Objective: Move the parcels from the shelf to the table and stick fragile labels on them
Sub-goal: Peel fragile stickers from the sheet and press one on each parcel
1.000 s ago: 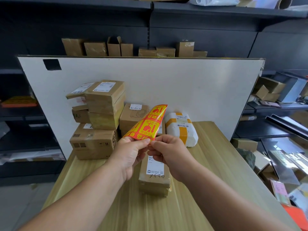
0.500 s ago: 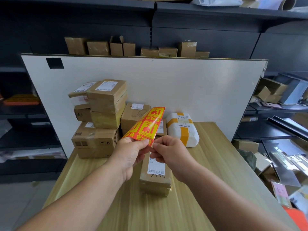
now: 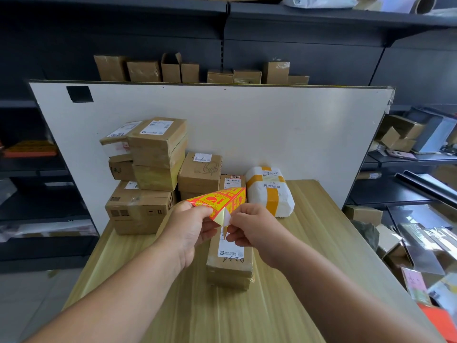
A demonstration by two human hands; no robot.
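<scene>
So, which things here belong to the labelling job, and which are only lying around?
Job: fragile label sheet, pinched by left hand and right hand; long parcel below them; white parcel; stacked brown parcels; table.
Lying about: white board; loose boxes on side shelf; orange item.

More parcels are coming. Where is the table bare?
The table is bare right of the long box and white parcel, also in front of the stacked boxes, left of the long box. The back left is crowded.

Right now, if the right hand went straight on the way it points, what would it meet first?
Probably the left hand: the right hand points across at it, both pinching the label sheet between them.
</scene>
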